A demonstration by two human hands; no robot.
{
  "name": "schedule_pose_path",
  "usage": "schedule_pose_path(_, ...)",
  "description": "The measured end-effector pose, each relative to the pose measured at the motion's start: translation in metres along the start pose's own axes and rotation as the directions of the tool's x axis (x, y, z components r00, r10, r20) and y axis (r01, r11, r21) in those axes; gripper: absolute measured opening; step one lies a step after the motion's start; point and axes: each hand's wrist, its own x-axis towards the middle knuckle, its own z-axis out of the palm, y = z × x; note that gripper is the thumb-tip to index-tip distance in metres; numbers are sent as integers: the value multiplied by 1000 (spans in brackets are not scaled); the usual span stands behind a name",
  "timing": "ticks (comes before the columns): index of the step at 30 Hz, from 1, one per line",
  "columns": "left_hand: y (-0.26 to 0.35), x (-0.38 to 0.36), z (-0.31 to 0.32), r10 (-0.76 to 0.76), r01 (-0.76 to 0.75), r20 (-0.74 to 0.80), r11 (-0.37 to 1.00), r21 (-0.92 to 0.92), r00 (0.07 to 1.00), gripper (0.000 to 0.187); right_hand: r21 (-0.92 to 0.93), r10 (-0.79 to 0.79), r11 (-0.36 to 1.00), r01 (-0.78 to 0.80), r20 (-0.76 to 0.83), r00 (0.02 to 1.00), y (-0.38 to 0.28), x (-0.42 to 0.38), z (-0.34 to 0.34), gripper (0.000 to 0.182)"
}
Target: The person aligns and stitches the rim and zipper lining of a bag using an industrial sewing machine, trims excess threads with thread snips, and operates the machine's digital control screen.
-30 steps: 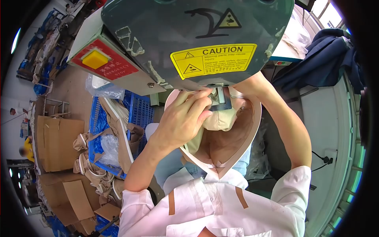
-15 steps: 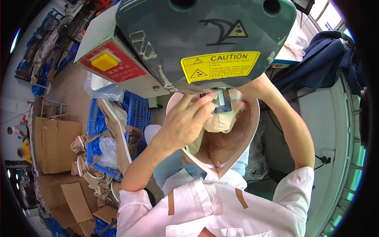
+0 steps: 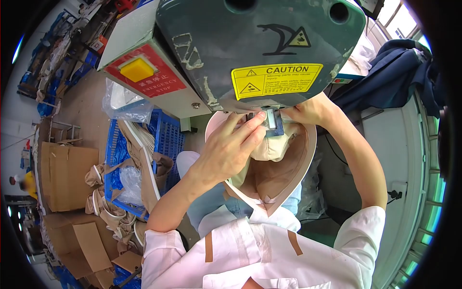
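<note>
A beige fabric bag (image 3: 276,178) with a pale pink edge hangs open over my lap, its tan inside facing up. Its cream part (image 3: 268,150) lies just below a small metal plate (image 3: 273,123) under the green machine head (image 3: 262,45). My left hand (image 3: 228,147) reaches in from the left, fingers bent together at the plate's left side, gripping the bag; the tips partly overlap the plate. To the right of the plate, my right hand (image 3: 310,110) holds the bag's upper edge with thumb and fingers closed, partly hidden by the machine head.
An emergency stop button (image 3: 136,70) sits on the machine's left box. A blue crate (image 3: 168,130) holds tan fabric pieces and plastic. Cardboard boxes (image 3: 70,176) stand at far left. Dark blue cloth (image 3: 392,72) lies at right, near a white cabinet (image 3: 390,144). Another person (image 3: 26,183) is far left.
The view has shifted slightly, so the machine head appears further right. More of my right hand shows from behind the machine head, at the bag's edge. My left hand stays by the plate.
</note>
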Motion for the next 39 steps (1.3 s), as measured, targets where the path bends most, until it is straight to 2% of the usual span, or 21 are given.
schedule_pose_path(3, 0, 0, 0, 12, -12, -3, 1000, 15, 1000, 26, -6, -13, 1000, 13, -45, 999, 3, 0, 5, 20)
schedule_pose_path(8, 3, 3, -4, 4, -5, 18, 999, 45, 1000, 26, 25, 3, 1000, -2, -34, 999, 8, -2, 7, 20)
schedule_pose_path(16, 5, 1, 0, 29, -24, -63, 996, 84, 998, 22, 29, 16, 999, -15, -13, 1000, 8, -2, 9, 19)
schedule_pose_path(19, 6, 0, -7, 20, -15, -46, 994, 111, 999, 23, 37, -38, 999, 40, -45, 998, 10, 2, 12, 20)
schedule_pose_path(21, 4, -2, -8, 30, -24, -50, 994, 108, 998, 23, 28, -2, 1000, 3, -39, 999, 14, 2, 16, 25)
schedule_pose_path(23, -1, -5, -6, 38, -32, -57, 994, 107, 998, 24, 26, -31, 999, 32, -60, 998, 19, 5, 19, 28)
schedule_pose_path(29, 2, -4, 1, 4, 7, -97, 994, 112, 995, 24, 75, -54, 995, 59, -71, 996, 36, 9, 23, 32)
schedule_pose_path(31, 5, -4, 4, -9, 20, -114, 996, 92, 993, 22, 130, -1, 991, 6, -35, 999, 37, 9, 20, 29)
schedule_pose_path(34, 14, -7, 3, -50, 59, -91, 993, 103, 995, 17, 105, -33, 994, 41, -79, 996, 32, 3, 18, 25)
schedule_pose_path(37, 18, -11, 0, -40, 47, -80, 996, 79, 996, 17, 173, -1, 985, 9, -47, 999, 22, 0, 15, 23)
schedule_pose_path(39, 16, -17, 2, 1, 9, -88, 994, 106, 996, 15, 145, 24, 989, -24, 2, 1000, 23, -2, 16, 25)
